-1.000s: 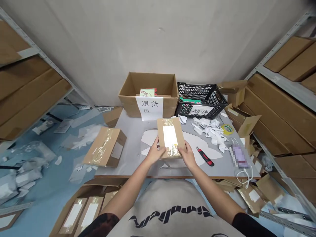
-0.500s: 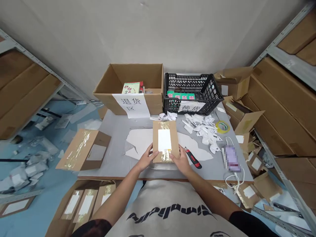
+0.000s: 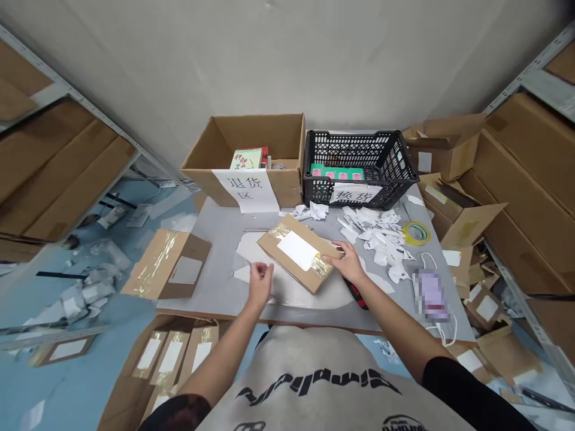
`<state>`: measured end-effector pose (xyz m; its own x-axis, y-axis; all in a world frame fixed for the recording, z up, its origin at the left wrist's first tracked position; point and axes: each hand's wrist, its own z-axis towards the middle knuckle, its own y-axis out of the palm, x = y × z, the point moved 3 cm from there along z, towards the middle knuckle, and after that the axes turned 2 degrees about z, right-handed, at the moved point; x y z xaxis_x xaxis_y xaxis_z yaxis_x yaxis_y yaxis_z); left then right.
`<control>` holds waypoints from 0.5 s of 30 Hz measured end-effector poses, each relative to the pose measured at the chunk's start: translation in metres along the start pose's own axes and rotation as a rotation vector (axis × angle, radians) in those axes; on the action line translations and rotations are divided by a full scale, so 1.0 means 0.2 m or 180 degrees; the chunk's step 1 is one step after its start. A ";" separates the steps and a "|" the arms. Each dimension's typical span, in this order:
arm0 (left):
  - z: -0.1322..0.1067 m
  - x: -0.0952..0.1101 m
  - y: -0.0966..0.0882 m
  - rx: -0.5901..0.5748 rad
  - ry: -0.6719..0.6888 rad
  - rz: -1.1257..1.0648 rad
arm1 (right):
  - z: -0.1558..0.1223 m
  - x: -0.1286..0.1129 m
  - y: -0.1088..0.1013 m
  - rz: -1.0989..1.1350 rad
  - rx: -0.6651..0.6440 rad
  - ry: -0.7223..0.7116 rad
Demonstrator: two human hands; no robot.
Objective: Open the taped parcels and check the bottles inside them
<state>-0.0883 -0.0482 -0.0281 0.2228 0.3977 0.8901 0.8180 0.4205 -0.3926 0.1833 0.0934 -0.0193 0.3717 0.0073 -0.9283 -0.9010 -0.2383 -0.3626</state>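
Observation:
A taped cardboard box (image 3: 279, 244) with a blank white label is tilted at an angle above the middle of the table. My right hand (image 3: 348, 262) grips its right end, thumb on top and fingers at the far edge. Just left of the box, my left hand (image 3: 260, 282) is off it, with its fingers curled and the fingertips close together; whether anything small is in them I cannot make out. Beneath lies a torn white sheet (image 3: 296, 296). A red and black utility knife (image 3: 358, 294) is partly hidden under my right wrist.
Behind stand an open carton (image 3: 197, 179) and a black crate (image 3: 386, 190), both with paper signs. Paper scraps (image 3: 377, 233), yellow tape (image 3: 416, 233) and a phone (image 3: 432, 293) with a cable lie right. An opened box (image 3: 157, 263) sits left; a carton of parcels (image 3: 130, 365) stands below.
My left hand has let go of the box and moved left. The box has turned from square-on to slanted, held by my right hand alone. The view has shifted slightly.

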 end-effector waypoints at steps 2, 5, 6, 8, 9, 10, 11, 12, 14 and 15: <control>0.19 0.11 -0.10 0.0364 0.0240 0.0111 | -0.06 0.00 0.02 -0.0122 0.0448 0.0161; 0.41 0.27 -0.16 0.0139 0.0843 0.0688 | -0.22 0.02 0.10 -0.0050 0.1008 0.0647; 0.46 0.29 -0.15 -0.0169 0.0766 0.0793 | -0.26 0.02 0.13 0.0085 0.1048 0.0825; 0.50 0.28 -0.13 -0.0658 0.0589 0.0990 | -0.33 0.03 0.20 0.0487 0.0902 0.1013; 0.50 0.27 -0.12 -0.0759 0.0551 0.1046 | -0.34 0.03 0.22 0.0679 0.0783 0.1031; 0.50 0.25 -0.12 -0.0791 0.0577 0.1060 | -0.35 0.02 0.23 0.0803 0.0704 0.1015; 0.50 0.23 -0.12 -0.0786 0.0644 0.1011 | -0.34 0.02 0.23 0.0834 0.0691 0.0975; 0.50 0.22 -0.11 -0.0809 0.0715 0.0894 | -0.34 0.02 0.22 0.0774 0.0724 0.0925; 0.53 0.21 -0.09 -0.0951 0.0772 0.0496 | -0.33 0.02 0.18 0.0542 0.0766 0.0804; 0.55 0.22 -0.06 -0.1014 0.0770 0.0292 | -0.34 0.02 0.16 0.0427 0.0707 0.0724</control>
<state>-0.1473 0.0527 -0.0100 0.3896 0.2026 0.8984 0.9038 0.1034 -0.4152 0.1703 0.0200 -0.0286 0.2644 -0.2325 -0.9360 -0.9626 -0.0051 -0.2707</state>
